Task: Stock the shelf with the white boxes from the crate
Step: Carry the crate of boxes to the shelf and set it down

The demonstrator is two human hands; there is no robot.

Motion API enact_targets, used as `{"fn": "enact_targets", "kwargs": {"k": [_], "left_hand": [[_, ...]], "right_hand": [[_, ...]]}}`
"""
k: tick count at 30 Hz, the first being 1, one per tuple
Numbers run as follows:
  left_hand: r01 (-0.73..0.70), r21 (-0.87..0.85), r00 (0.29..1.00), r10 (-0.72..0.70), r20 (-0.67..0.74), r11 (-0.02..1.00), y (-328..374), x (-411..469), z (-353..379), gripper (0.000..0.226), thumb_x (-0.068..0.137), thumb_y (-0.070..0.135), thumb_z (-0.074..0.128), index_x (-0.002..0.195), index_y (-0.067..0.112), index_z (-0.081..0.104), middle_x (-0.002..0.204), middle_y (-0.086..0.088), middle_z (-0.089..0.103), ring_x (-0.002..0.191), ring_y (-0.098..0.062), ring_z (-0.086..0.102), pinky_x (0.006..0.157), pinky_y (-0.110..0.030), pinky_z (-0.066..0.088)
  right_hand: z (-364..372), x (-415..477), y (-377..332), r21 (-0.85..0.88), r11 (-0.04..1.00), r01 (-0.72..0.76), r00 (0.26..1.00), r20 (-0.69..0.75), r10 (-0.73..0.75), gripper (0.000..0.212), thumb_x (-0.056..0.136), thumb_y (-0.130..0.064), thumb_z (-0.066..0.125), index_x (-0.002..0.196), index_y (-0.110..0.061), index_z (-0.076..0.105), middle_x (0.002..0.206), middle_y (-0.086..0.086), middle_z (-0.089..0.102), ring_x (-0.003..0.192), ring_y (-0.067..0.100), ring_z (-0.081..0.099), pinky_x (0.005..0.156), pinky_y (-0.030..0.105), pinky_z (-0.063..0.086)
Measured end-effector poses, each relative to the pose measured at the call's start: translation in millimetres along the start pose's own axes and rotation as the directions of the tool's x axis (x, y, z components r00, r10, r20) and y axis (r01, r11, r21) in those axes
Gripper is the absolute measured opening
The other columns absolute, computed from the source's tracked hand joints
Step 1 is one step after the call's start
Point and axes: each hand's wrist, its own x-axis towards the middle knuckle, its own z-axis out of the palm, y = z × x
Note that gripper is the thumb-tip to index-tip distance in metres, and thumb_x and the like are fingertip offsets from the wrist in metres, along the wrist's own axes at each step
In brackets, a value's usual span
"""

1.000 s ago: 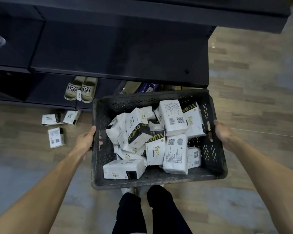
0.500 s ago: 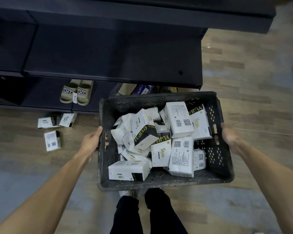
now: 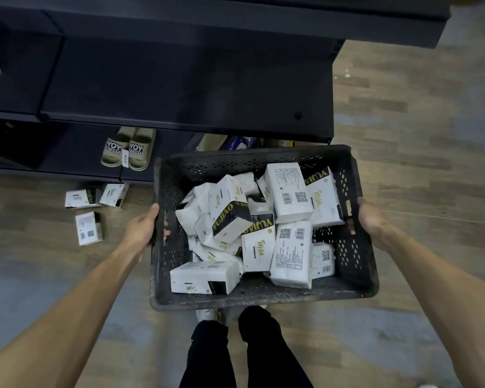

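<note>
Crate [image 3: 263, 296] first, seen from my head camera: dark, perforated plastic, held off the floor [image 3: 403, 141] between my two hands, above my black-trousered legs [image 3: 235, 357]. My left hand [image 3: 142, 229] grips the left wall, with the thumb lying along the rim and the fingers [image 3: 166, 233] curled through the handle slot, so their tips show inside. My right hand [image 3: 375, 222] grips the right wall the same way, its palm against the outside and its fingertips [image 3: 352, 228] just visible through the slot.

The white boxes [image 3: 290, 197] lie jumbled in the crate, some flat, some tilted on one another, showing barcodes, QR codes and black bands with yellow lettering.

The crate's far wall sits just in front of the dark shelf [image 3: 185, 85], whose broad upper board is bare where I can see it. A pair of tan slippers [image 3: 128, 149] stands on the lower level, left of the crate. Three loose boxes [image 3: 88, 228] lie on the floor below that, beyond my left hand.
</note>
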Motion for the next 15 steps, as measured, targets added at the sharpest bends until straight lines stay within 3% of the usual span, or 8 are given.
{"fn": "enact_targets", "kwargs": {"k": [3, 8, 12, 15], "left_hand": [[0.004, 0.005, 1.0, -0.004, 0.011, 1.0, 3, -5, 6, 0.046, 0.093, 0.053, 0.056, 0.101, 0.011, 0.07, 0.091, -0.008, 0.074, 0.071, -0.025, 0.071, 0.075, -0.043, 0.059], [-0.001, 0.034, 1.0, 0.0, 0.021, 0.999, -7, -1, 21, 0.047, 0.095, 0.053, 0.054, 0.1, 0.009, 0.069, 0.092, -0.008, 0.074, 0.07, -0.023, 0.071, 0.067, -0.039, 0.059], [0.005, 0.021, 1.0, -0.005, 0.004, 1.0, -11, 0, 24, 0.051, 0.096, 0.053, 0.052, 0.101, 0.005, 0.069, 0.087, -0.01, 0.071, 0.069, -0.025, 0.068, 0.075, -0.046, 0.059], [0.032, 0.029, 0.999, -0.032, -0.011, 0.999, -8, 3, 20, 0.054, 0.097, 0.053, 0.048, 0.098, 0.003, 0.068, 0.085, -0.014, 0.07, 0.067, -0.026, 0.067, 0.072, -0.045, 0.058]], "right_hand": [[-12, -1, 2, 0.0, 1.0, 0.001, 1.0, -0.001, -0.001, 0.046, 0.1, -0.045, 0.024, 0.108, -0.018, 0.062, 0.083, 0.012, 0.066, 0.071, 0.025, 0.058, 0.079, 0.041, 0.051], [-16, 6, 17, -0.003, 1.0, -0.009, 1.0, -0.024, 0.009, 0.054, 0.1, -0.05, 0.026, 0.096, -0.014, 0.065, 0.075, 0.01, 0.068, 0.07, 0.026, 0.06, 0.078, 0.042, 0.049], [-14, 5, 11, -0.013, 0.999, 0.03, 0.999, -0.013, -0.03, 0.053, 0.1, -0.05, 0.025, 0.1, -0.015, 0.065, 0.08, 0.011, 0.069, 0.072, 0.025, 0.061, 0.071, 0.038, 0.048], [-8, 5, 5, -0.027, 0.998, 0.058, 0.998, -0.002, -0.058, 0.05, 0.101, -0.044, 0.024, 0.104, -0.012, 0.062, 0.08, 0.012, 0.065, 0.069, 0.024, 0.059, 0.071, 0.038, 0.048]]}}
